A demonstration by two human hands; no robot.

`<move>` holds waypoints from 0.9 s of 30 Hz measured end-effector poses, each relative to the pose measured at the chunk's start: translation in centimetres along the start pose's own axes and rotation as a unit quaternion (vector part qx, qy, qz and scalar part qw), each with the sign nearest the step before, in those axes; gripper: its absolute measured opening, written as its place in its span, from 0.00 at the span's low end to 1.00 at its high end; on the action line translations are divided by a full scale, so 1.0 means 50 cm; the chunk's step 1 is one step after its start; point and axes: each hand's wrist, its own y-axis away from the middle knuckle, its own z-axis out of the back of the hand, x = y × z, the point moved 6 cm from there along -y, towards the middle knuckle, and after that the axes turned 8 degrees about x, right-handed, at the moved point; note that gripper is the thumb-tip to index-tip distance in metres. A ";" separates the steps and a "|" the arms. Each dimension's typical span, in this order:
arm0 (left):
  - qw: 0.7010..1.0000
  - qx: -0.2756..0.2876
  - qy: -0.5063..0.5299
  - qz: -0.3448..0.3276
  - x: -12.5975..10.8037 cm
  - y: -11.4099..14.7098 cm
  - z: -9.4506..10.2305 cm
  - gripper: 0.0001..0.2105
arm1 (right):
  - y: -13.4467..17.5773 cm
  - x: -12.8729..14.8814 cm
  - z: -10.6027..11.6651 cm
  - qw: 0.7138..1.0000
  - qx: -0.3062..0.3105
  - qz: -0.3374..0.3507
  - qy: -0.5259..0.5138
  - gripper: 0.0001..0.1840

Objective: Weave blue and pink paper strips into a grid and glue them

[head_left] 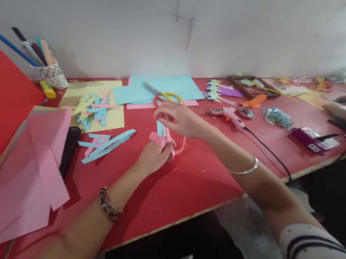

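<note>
While the left hand (155, 156) pinches a bunch of paper strips (162, 134) midway between the front and back edges of the bench (206, 184), the right hand (176, 118) is just beside it, fingers bent, and I cannot tell whether they grip anything; the bunch is pink and pale blue, one pink end curling out; towards the back edge, scissors (157, 91) lie on a blue sheet (186, 85), handles partly hidden by the right hand; loose strips (111, 146) lie towards the left edge.

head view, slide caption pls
Left hand holding pink paper strips at a red tabletop, right hand near yellow-and-red-handled metal scissors.
</note>
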 end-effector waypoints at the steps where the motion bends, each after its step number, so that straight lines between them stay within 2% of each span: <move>1: 1.000 -0.002 0.001 -0.003 -0.001 0.000 0.000 0.15 | -0.026 0.014 -0.010 0.999 0.031 0.003 0.022 0.06; 2: 1.000 -0.003 0.002 -0.004 -0.001 -0.001 0.001 0.15 | -0.051 0.028 -0.026 0.996 0.071 0.003 0.053 0.06; 5: 1.000 -0.002 0.009 -0.002 0.004 -0.001 -0.001 0.16 | -0.117 0.060 -0.076 0.981 0.133 -0.005 0.138 0.09; 8: 1.000 -0.001 0.015 -0.003 0.011 -0.002 -0.004 0.12 | -0.157 0.067 -0.126 0.971 0.188 -0.018 0.144 0.10; 12: 1.000 -0.002 0.013 -0.006 0.018 -0.004 -0.006 0.11 | -0.178 0.049 -0.146 0.973 0.190 -0.022 0.128 0.12; 16: 1.000 -0.005 0.008 -0.013 0.015 -0.006 -0.003 0.12 | -0.181 0.025 -0.118 0.984 0.144 -0.025 0.097 0.14; 20: 1.000 -0.001 0.010 -0.026 0.008 -0.006 0.000 0.15 | -0.159 -0.003 -0.056 0.993 0.092 -0.038 0.061 0.14; 23: 0.999 0.005 0.020 -0.030 0.008 -0.006 0.000 0.17 | -0.111 -0.033 0.024 0.996 -0.052 -0.053 -0.040 0.15; 25: 0.999 0.009 0.032 -0.032 0.009 -0.006 -0.002 0.18 | -0.061 -0.061 0.069 0.980 -0.152 -0.083 -0.100 0.14; 27: 0.998 0.009 0.047 -0.030 0.010 -0.005 -0.002 0.18 | -0.006 -0.083 0.087 0.961 -0.202 -0.115 -0.148 0.13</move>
